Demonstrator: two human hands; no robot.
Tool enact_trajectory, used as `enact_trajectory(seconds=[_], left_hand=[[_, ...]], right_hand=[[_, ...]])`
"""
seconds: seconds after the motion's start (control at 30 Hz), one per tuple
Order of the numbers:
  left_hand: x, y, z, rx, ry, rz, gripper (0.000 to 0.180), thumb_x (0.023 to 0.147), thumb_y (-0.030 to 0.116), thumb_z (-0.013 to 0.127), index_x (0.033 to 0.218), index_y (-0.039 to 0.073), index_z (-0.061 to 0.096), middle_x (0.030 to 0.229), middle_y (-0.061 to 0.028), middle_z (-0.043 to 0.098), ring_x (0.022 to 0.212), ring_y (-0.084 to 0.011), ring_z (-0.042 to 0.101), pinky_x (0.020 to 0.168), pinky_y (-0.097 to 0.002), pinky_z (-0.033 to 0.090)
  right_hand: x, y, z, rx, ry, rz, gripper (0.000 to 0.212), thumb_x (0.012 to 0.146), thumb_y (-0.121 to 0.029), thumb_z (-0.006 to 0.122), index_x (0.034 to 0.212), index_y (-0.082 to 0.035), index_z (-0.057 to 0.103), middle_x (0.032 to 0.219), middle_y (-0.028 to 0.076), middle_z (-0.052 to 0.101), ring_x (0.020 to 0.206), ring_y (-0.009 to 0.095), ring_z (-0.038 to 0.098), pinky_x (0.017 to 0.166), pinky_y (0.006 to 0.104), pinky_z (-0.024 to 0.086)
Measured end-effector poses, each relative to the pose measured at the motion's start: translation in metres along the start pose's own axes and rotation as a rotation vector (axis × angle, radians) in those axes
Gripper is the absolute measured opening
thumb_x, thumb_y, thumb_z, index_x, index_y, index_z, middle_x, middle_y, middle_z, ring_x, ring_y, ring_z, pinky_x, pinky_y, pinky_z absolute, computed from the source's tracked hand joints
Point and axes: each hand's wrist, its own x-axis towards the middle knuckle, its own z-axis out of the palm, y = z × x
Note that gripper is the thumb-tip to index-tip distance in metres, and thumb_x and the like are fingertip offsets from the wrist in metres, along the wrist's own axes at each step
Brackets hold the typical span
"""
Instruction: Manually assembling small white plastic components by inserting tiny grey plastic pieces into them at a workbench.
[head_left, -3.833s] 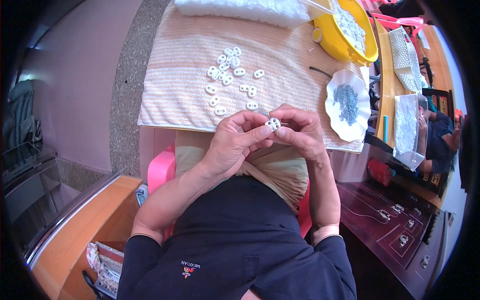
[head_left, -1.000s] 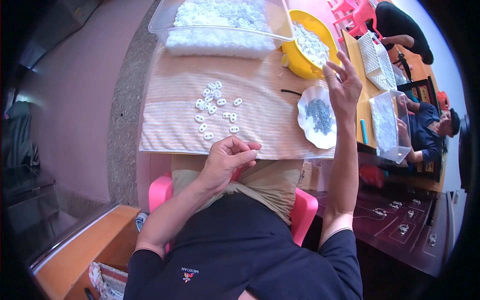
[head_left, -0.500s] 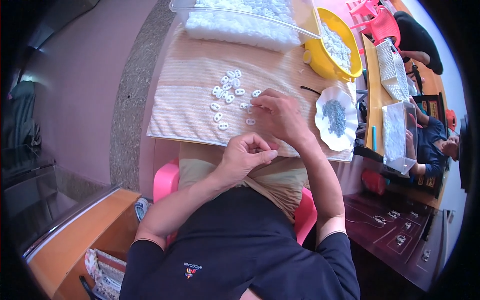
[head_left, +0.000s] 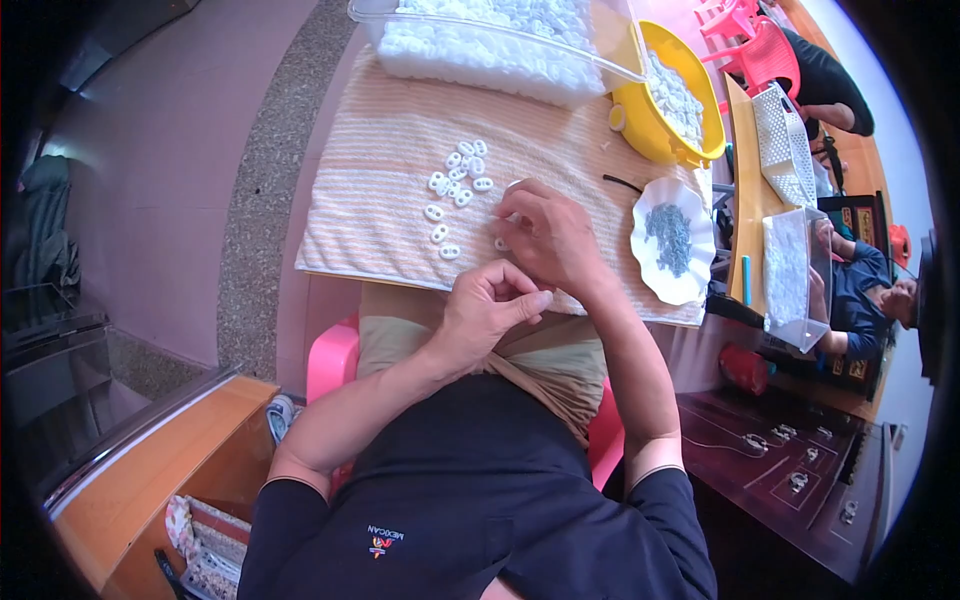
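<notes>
Small white oval pieces with two dark holes each (head_left: 437,233) lie in a loose group on a striped towel (head_left: 370,170). My right hand (head_left: 552,235) is over the towel to the right of that group, its fingers curled down and bunched. It covers a few more of the pieces; only edges of them show, and what its fingertips hold is hidden. Close to the towel's front edge, my left hand (head_left: 488,308) is closed, thumb pressed to the curled fingers. Whatever sits in that pinch is too small to make out.
A clear bin (head_left: 500,75) full of white pieces stands at the back. Beside it is a yellow basin (head_left: 640,125) of white pieces. On the right, a white wavy-rimmed dish (head_left: 648,268) holds small grey bits. Another person (head_left: 860,290) works at a neighbouring table.
My right hand has shifted slightly left and now covers pieces that showed beside its fingers. The left hand stays closed in nearly the same spot. The view has shifted slightly.
</notes>
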Motion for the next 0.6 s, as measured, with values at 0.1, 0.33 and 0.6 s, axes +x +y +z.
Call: enact_trajectory(seconds=[0.1, 0.33, 0.6], left_hand=[[-0.001, 0.000, -0.002, 0.037, 0.057, -0.022, 0.011, 0.085, 0.007, 0.071, 0.086, 0.003, 0.060, 0.077, -0.0029, 0.064, 0.066, -0.0080, 0.060, 0.063, -0.0208, 0.051], [0.002, 0.004, 0.004, -0.103, 0.170, 0.061, 0.014, 0.090, 0.011, 0.066, 0.097, 0.003, 0.057, 0.080, -0.0027, 0.062, 0.071, -0.0081, 0.060, 0.066, -0.0210, 0.051], [0.002, -0.004, 0.000, -0.148, 0.087, 0.088, 0.016, 0.093, 0.013, 0.062, 0.103, 0.002, 0.056, 0.089, -0.0057, 0.064, 0.075, -0.0100, 0.062, 0.070, -0.0222, 0.053]], right_hand=[[-0.005, 0.007, -0.002, 0.100, 0.126, -0.046, 0.011, 0.075, -0.005, 0.070, 0.085, -0.003, 0.065, 0.086, 0.008, 0.066, 0.067, 0.019, 0.065, 0.061, 0.0299, 0.051], [-0.028, 0.006, -0.023, 0.507, 0.053, 0.187, 0.010, 0.084, -0.002, 0.068, 0.093, 0.003, 0.065, 0.081, 0.004, 0.065, 0.072, 0.007, 0.060, 0.065, 0.0223, 0.049], [-0.057, 0.001, -0.026, 0.712, -0.085, 0.074, 0.014, 0.089, 0.001, 0.061, 0.103, 0.004, 0.065, 0.091, 0.007, 0.064, 0.083, 0.010, 0.062, 0.073, 0.0231, 0.050]])
